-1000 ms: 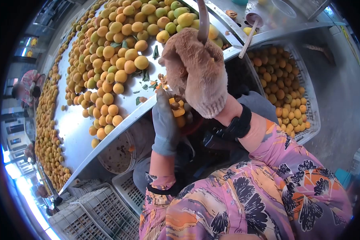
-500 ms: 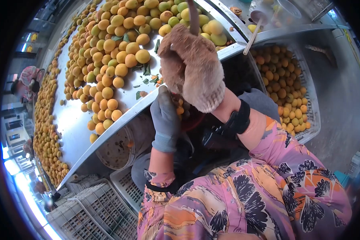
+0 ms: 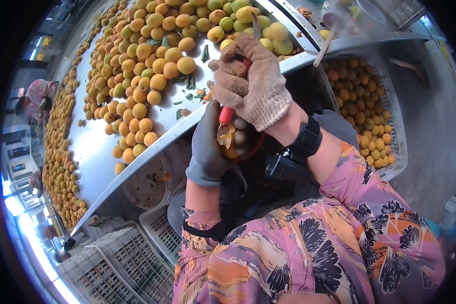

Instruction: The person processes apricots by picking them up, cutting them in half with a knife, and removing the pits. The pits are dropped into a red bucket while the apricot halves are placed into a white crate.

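My right hand (image 3: 253, 83), in a fuzzy brown glove, is closed around a red-handled tool (image 3: 226, 115). A brownish blade juts up past the knuckles, and the handle's lower end, with a small metal tip, points down toward my left palm. My left hand (image 3: 206, 147), in a grey glove, curls around a cut apricot (image 3: 231, 150) whose orange flesh shows; the fingers partly cover it. Both hands are close together at the metal table's front edge. Many apricots (image 3: 157, 81), yellow-orange with some green, lie on the table (image 3: 93, 169) beyond them.
A crate of apricots (image 3: 362, 111) stands at right below the table. At lower left are grey plastic crates (image 3: 121, 258) and a dirty white bucket (image 3: 149, 182). A ladle (image 3: 324, 45) rests at the upper right. Another person (image 3: 38, 99) is at far left.
My right hand has turned, so the red handle and lower metal tip now show. My left hand has rolled palm-up, exposing the cut apricot.
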Demonstrator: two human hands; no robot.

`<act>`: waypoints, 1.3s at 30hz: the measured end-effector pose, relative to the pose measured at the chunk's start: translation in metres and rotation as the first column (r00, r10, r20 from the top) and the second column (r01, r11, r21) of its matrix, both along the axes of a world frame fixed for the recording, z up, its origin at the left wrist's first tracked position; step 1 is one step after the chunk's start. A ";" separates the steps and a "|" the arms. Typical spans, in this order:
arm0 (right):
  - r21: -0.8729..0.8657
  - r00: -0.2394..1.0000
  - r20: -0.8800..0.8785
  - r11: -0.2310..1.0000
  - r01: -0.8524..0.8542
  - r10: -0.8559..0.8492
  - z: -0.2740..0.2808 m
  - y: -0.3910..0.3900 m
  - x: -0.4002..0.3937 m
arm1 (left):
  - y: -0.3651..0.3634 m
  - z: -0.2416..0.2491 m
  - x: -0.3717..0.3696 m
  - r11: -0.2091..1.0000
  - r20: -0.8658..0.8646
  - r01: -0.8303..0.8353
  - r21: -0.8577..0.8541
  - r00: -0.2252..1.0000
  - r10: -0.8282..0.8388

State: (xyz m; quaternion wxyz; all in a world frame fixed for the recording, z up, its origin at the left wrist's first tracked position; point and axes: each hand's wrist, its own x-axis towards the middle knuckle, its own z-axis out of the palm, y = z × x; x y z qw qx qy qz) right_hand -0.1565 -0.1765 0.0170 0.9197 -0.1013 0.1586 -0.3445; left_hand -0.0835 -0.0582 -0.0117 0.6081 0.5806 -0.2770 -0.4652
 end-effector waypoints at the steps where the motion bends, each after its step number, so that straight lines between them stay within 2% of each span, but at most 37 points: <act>1: 0.028 0.998 -0.055 0.999 0.019 -0.018 0.001 0.000 0.002 | -0.001 0.003 0.008 0.996 -0.287 0.053 0.078 0.957 -0.029; 2: 0.054 0.993 -0.110 0.998 0.040 -0.034 0.001 0.001 0.004 | -0.001 0.005 0.014 0.983 -0.551 0.126 0.136 0.834 -0.031; 3: 0.053 0.994 -0.109 0.998 0.038 -0.032 0.001 0.000 0.004 | -0.001 0.006 0.017 0.983 -0.550 0.124 0.135 0.835 -0.030; 5: -0.184 0.981 -0.178 0.982 0.043 -0.076 0.001 -0.001 0.002 | -0.001 0.006 0.023 0.992 -0.492 0.017 0.125 0.869 0.047; 6: -0.185 0.981 -0.178 0.982 0.042 -0.075 0.002 0.002 0.002 | -0.001 0.006 0.025 0.992 -0.463 -0.037 0.118 0.882 0.087; 7: -0.456 0.957 -0.223 0.887 0.068 -0.188 0.004 0.006 0.004 | -0.002 0.006 0.027 0.990 -0.434 -0.089 0.108 0.892 0.128; 8: -0.691 0.923 -0.230 0.720 0.069 -0.309 0.006 0.008 0.006 | -0.002 0.007 0.029 0.985 -0.402 -0.139 0.097 0.900 0.167; 9: -0.730 0.861 -0.325 0.683 0.034 -0.390 0.001 0.009 0.013 | -0.004 0.007 0.031 0.979 -0.371 -0.186 0.084 0.906 0.204; 12: -0.719 0.833 -0.361 0.694 0.038 -0.420 -0.002 0.012 0.011 | -0.006 0.009 0.033 0.944 -0.286 -0.328 0.030 0.902 0.322; 13: -0.711 0.826 -0.297 0.688 0.144 -0.480 -0.004 0.008 0.015 | -0.006 0.012 0.034 0.927 -0.317 -0.370 0.051 0.875 0.367; 14: -0.546 0.897 -0.231 0.813 0.200 -0.376 -0.002 0.004 0.006 | -0.005 0.013 0.035 0.928 -0.321 -0.370 0.040 0.875 0.363; 16: -0.519 0.884 -0.121 0.788 0.332 -0.452 -0.002 -0.011 -0.006 | -0.001 0.011 0.041 0.944 -0.243 -0.326 -0.060 0.921 0.303; 17: -0.458 0.830 -0.149 0.782 0.424 -0.538 0.001 -0.024 -0.006 | 0.004 0.007 0.053 0.979 -0.253 -0.174 -0.105 0.957 0.142; 18: -0.420 0.758 -0.209 0.757 0.501 -0.618 0.001 -0.031 -0.008 | 0.006 0.000 0.053 0.978 -0.256 -0.168 -0.122 0.957 0.133; 19: -0.431 0.754 -0.201 0.747 0.506 -0.626 0.005 -0.035 -0.011 | 0.004 0.009 0.046 0.967 -0.035 -0.223 -0.121 0.975 0.220; 20: -0.457 0.716 -0.217 0.717 0.526 -0.663 0.010 -0.037 -0.014 | 0.003 0.020 0.041 0.951 0.187 -0.278 -0.132 0.935 0.300; 21: -0.482 0.677 -0.233 0.688 0.543 -0.698 0.014 -0.039 -0.017 | 0.003 0.034 0.038 0.943 0.250 -0.311 -0.122 0.909 0.332; 22: -0.505 0.638 -0.249 0.660 0.557 -0.728 0.017 -0.040 -0.020 | 0.009 0.028 0.051 0.959 0.894 -0.073 -0.273 0.348 0.281; 23: -0.525 0.599 -0.265 0.634 0.568 -0.756 0.020 -0.041 -0.022 | 0.013 0.032 0.060 0.936 0.674 -0.189 -0.297 0.653 0.346; 24: -0.524 0.602 -0.262 0.634 0.568 -0.755 0.016 -0.044 -0.022 | 0.016 0.042 0.064 0.912 0.353 -0.305 -0.272 0.850 0.390; 26: -0.802 0.406 -0.090 0.308 0.511 -0.909 0.008 -0.052 -0.021 | 0.025 0.077 0.071 0.943 0.576 -0.258 -0.209 0.747 0.332; 27: -0.797 0.411 -0.086 0.310 0.518 -0.908 0.008 -0.053 -0.023 | 0.028 0.075 0.085 0.953 0.816 -0.168 -0.253 0.492 0.303; 28: -0.750 0.450 -0.164 0.407 0.521 -0.878 0.011 -0.051 -0.025 | 0.039 0.076 0.106 0.952 0.821 -0.167 -0.255 0.482 0.304; 29: -0.692 0.488 -0.238 0.499 0.521 -0.840 0.013 -0.050 -0.028 | 0.057 0.078 0.126 0.988 0.968 -0.129 0.085 0.246 -0.051; 30: -0.682 0.487 -0.237 0.501 0.533 -0.840 0.016 -0.051 -0.031 | 0.073 0.080 0.140 0.892 0.906 -0.181 0.415 -0.009 -0.423; 32: -0.552 0.559 -0.223 0.576 0.603 -0.799 0.021 -0.051 -0.037 | 0.099 0.078 0.148 0.587 0.633 -0.359 0.725 0.014 -0.774; 34: -0.536 0.568 -0.259 0.606 0.588 -0.781 0.023 -0.052 -0.041 | 0.140 0.058 0.168 0.406 0.443 -0.331 0.852 0.041 -0.896; 36: -0.528 0.569 -0.288 0.624 0.576 -0.770 0.024 -0.055 -0.043 | 0.165 0.056 0.162 0.099 0.181 -0.438 0.894 0.151 -0.972; 37: -0.541 0.577 -0.307 0.638 0.548 -0.757 0.021 -0.056 -0.043 | 0.165 0.053 0.163 0.100 0.178 -0.441 0.892 0.137 -0.975; 39: -0.561 0.602 -0.334 0.666 0.491 -0.725 0.017 -0.056 -0.045 | 0.169 0.046 0.161 0.447 0.535 -0.377 0.811 0.169 -0.828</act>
